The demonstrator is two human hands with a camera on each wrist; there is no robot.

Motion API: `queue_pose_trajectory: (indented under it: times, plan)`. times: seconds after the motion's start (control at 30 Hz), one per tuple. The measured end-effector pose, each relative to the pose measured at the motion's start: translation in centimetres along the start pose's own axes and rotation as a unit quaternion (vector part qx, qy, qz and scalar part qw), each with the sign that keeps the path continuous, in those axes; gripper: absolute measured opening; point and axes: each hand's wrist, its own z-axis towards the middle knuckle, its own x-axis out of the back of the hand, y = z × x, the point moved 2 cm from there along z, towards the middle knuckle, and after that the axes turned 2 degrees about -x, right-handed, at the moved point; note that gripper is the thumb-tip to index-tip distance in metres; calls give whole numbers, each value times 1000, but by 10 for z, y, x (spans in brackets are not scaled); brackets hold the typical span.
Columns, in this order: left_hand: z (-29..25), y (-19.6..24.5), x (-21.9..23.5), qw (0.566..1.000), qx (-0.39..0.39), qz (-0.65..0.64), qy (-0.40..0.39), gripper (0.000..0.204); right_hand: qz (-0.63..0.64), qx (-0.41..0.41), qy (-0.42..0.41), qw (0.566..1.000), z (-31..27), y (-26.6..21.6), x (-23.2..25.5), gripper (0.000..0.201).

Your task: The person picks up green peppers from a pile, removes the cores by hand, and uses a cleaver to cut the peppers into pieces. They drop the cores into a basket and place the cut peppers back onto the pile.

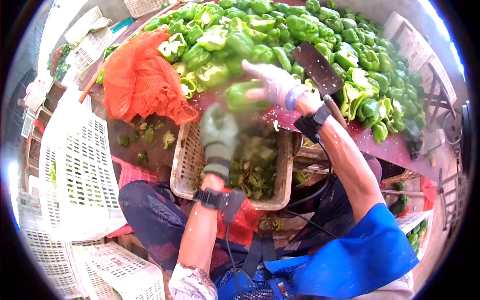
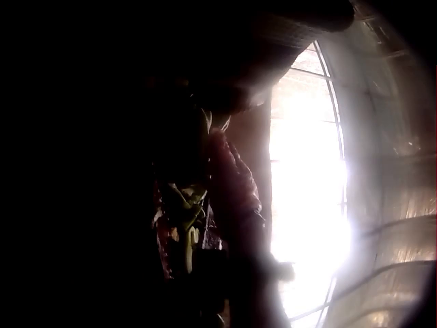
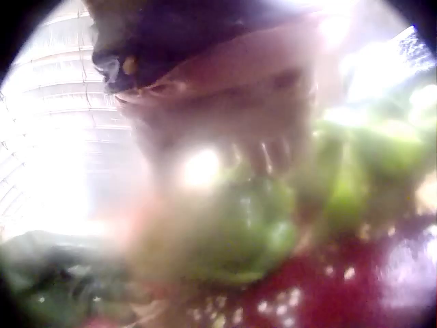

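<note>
My right hand (image 1: 280, 87), in a pale glove, holds a green bell pepper (image 1: 245, 96) over the near edge of the red board. In the right wrist view the fingers lie against the blurred pepper (image 3: 239, 236). My left hand (image 1: 218, 131), in a grey-green glove, hovers above a crate (image 1: 181, 175) of green pepper scraps. It is motion-blurred, its fingers look bent, and I cannot tell whether it holds something. The left wrist view is mostly dark. A cleaver (image 1: 316, 67) lies on the peppers beyond my right wrist, its wooden handle towards me.
A large heap of green peppers (image 1: 305, 27), some cut open, covers the red board (image 1: 370, 147). An orange mesh bag (image 1: 145, 72) hangs over the board's left side. White plastic crates (image 1: 80, 170) stand to the left. Cables run from both wrist cameras.
</note>
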Motion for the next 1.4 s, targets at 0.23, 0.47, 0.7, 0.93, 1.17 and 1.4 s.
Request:
queue_pose_trajectory:
  times: [0.23, 0.47, 0.7, 0.93, 1.17, 1.4]
  plan:
    - [24, -3, -18, 959, -233, 152, -55, 42, 106, -60, -26, 992, -23, 1, -22, 82]
    - [12, 5, -15, 955, 103, -240, -137, 40, 393, -232, 7, 890, -40, -13, 18, 54]
    - [6, -13, -15, 941, -154, -146, -265, 51, 706, -210, 5, 677, -50, 13, 4, 55]
    - [-21, 12, -9, 911, -250, 83, -318, 32, 714, -244, -18, 656, -66, 12, -3, 42]
    - [-46, -31, 15, 914, -268, 145, -268, 25, 411, -284, -104, 860, -57, 1, -15, 32]
    - [-77, -1, 37, 927, 85, -279, -236, 28, 573, -295, 26, 764, -40, 16, -26, 50]
